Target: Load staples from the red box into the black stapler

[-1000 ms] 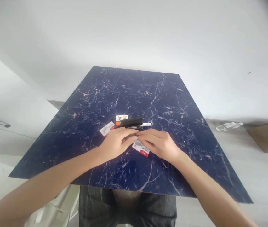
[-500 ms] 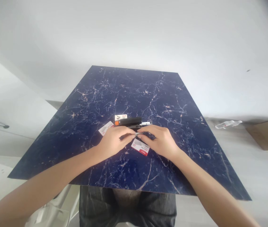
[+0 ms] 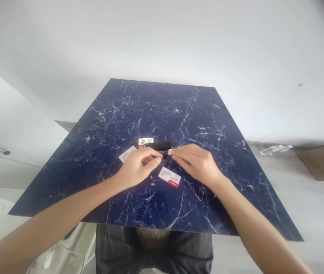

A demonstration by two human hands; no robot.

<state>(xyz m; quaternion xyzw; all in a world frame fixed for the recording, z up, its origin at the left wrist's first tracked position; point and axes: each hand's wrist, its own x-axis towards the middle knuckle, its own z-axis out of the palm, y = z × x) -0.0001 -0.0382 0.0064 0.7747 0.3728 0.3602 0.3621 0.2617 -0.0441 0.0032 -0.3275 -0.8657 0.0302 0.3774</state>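
Note:
A black stapler (image 3: 162, 145) with an orange end lies across the table, its silvery metal rail showing on the near side. My right hand (image 3: 194, 161) pinches a small silvery strip of staples (image 3: 170, 152) at the stapler's near right part. At the stapler's left part, my left hand (image 3: 137, 165) has its thumb and index finger curled together; whether they grip anything is too small to tell. Just nearer to me lies a white and red staple box (image 3: 169, 177). A similar box (image 3: 126, 153) is partly covered by my left hand.
Behind the stapler sits a small white box (image 3: 146, 141) with a printed picture. All this rests on a dark blue marbled table (image 3: 156, 106). Beyond its right edge, a clear plastic bottle (image 3: 276, 150) and a cardboard box (image 3: 318, 161) are on the floor.
My hands have drawn apart. The right one moved slightly up and right with the staple strip, to the stapler's rail; my left fingers came away from the strip.

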